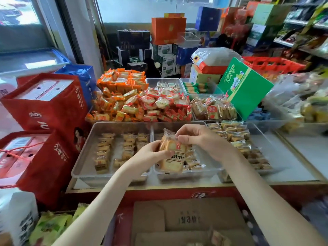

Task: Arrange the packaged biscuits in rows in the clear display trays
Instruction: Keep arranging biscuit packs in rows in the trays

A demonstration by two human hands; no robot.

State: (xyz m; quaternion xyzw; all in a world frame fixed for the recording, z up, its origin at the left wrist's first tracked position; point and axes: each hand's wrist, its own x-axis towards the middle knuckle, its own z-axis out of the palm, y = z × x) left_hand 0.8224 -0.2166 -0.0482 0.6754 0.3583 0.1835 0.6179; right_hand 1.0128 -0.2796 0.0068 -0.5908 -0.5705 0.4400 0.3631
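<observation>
Packet (174,158) of biscuits hangs at frame centre above the middle tray (195,174); the left hand (154,151) grips its lower side and the right hand (200,139) pinches its top seal. Placing looks to be the step in hand. Next, it needs lowering upright against the packets already there, in line.

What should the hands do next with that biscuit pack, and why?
Probably lower the biscuit packet into the middle tray, next to the packets already lying there. The left hand grips its side and the right hand pinches its top corner right above that tray, whose left part looks bare, so a row could grow there.
</observation>
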